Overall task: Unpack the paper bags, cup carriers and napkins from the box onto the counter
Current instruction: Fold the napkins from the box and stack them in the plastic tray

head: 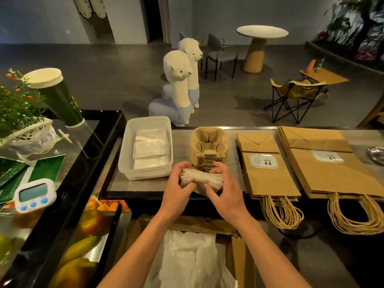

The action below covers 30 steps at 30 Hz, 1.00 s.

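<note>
Both the left hand (178, 189) and right hand (223, 191) are gripping a crumpled white napkin stack (200, 178), just before the stacked cup carriers (209, 146), beside a napkin-filled plastic tub (145, 172).

White napkin stack (200, 178) gripped between left hand (178, 192) and right hand (225, 194), over the bench (180, 142) front edge. Folded napkins (150, 148) lie flat in clear tub (126, 159). Brown pulp cup carriers (208, 145) nested, just right of tub. Smaller paper bag pile (268, 173) and larger paper bag pile (332, 171) flat, further right, handles overhanging. Cardboard box (239, 252) open below.
</note>
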Available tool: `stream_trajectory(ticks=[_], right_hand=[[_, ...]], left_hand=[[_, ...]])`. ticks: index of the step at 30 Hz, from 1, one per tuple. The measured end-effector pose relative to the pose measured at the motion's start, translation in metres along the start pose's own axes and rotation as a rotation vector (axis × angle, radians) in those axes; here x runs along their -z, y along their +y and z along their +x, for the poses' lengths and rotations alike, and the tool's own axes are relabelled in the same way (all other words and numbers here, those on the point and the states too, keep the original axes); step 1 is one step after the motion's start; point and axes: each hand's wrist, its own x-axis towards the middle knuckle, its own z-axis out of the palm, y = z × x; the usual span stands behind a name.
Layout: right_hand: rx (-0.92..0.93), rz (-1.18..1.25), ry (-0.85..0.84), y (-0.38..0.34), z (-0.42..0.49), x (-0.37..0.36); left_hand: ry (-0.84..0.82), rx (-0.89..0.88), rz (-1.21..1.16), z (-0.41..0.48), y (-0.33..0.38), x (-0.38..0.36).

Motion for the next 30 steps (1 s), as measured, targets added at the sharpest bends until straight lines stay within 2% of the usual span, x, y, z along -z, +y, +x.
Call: stream_trajectory(ticks=[5, 10, 17, 23, 27, 30], right_hand=[[0.132, -0.076, 0.049, -0.003, 0.002, 0.001], [0.073, -0.125, -0.093, 0.005, 0.003, 0.005], [0.013, -0.008, 0.018, 0.009, -0.002, 0.003], [0.047, -0.026, 0.019, 0.010, 0.001, 0.004], [0.034, -0.073, -0.121, 0.010, 0.001, 0.008], [0.028, -0.096, -0.117, 0.013, -0.001, 0.008]], left_hand=[[0.047, -0.061, 0.045, -0.002, 0.001, -0.003], [-0.014, -0.026, 0.098, 0.002, -0.004, -0.001], [0.035, -0.026, 0.122, 0.002, -0.006, -0.003], [0.023, -0.033, 0.111, 0.003, -0.005, -0.004], [0.020, -0.010, 0.129, 0.002, -0.007, -0.005], [0.009, -0.015, 0.110, 0.000, -0.009, -0.004]])
